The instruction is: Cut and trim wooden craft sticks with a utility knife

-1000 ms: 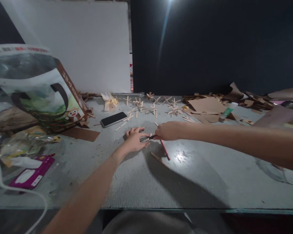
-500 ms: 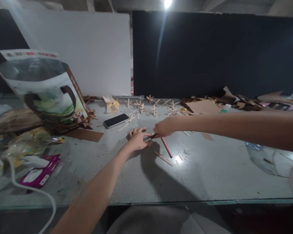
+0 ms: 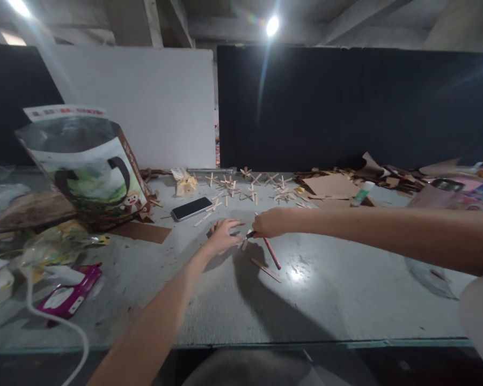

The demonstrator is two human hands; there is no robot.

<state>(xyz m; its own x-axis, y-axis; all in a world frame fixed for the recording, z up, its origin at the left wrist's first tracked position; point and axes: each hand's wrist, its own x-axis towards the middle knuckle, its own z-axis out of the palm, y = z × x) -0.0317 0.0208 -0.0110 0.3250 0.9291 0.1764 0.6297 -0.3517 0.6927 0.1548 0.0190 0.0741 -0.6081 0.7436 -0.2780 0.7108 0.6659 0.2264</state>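
Near the middle of the grey table (image 3: 209, 316), my right hand (image 3: 266, 223) is closed around a small dark tool (image 3: 250, 235), whose tip points left. My left hand (image 3: 224, 236) is beside it with the fingers apart; a small wooden piece (image 3: 245, 243) lies by its fingertips, between the hands. A red pencil (image 3: 272, 254) slants down from under my right hand. Below the hands lies a flat wooden stick (image 3: 266, 269). Several crossed wooden sticks (image 3: 232, 187) are spread behind the hands.
A phone (image 3: 191, 208) lies left of the sticks, with a large printed bag (image 3: 92, 177) and a brown card strip (image 3: 141, 231) farther left. A purple object (image 3: 70, 292) and white cable sit front left. Cardboard (image 3: 330, 186) and a glue stick (image 3: 363, 193) are back right.
The view has tilted up slightly. My left fingers have spread and moved a little away from the tool, and the small wooden piece now shows between the hands.
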